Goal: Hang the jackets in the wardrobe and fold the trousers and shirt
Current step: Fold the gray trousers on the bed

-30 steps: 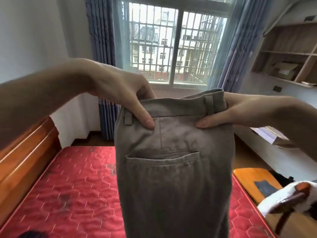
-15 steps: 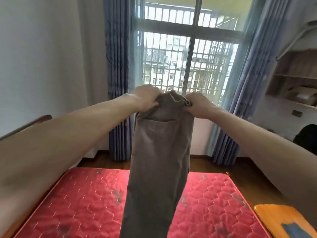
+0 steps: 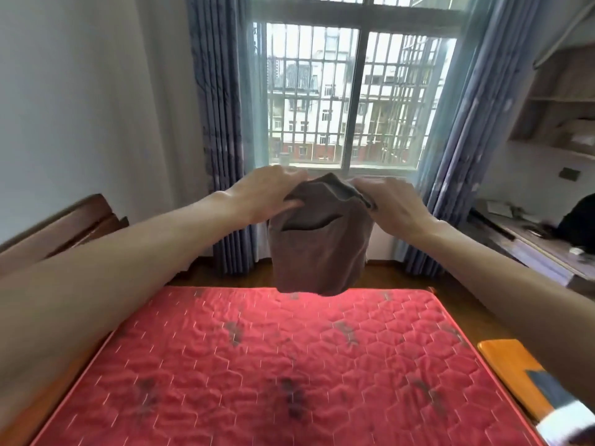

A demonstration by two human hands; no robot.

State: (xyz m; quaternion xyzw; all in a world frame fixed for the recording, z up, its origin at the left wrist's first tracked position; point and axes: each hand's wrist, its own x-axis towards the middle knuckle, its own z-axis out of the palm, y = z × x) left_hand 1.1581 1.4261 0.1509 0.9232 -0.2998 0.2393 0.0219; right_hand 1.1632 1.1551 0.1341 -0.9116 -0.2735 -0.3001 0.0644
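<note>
Grey-brown cotton trousers (image 3: 318, 249) hang at frame centre, above the red quilted mattress (image 3: 273, 365). Left hand (image 3: 267, 194) and right hand (image 3: 391, 204) each grip the waistband (back pocket gaping).

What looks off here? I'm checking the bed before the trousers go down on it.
The red mattress is bare, with dark smudges scattered over its quilting. The trousers, held out at the waistband by the left hand and right hand, look bunched at the top. Nothing else stands out.
</note>
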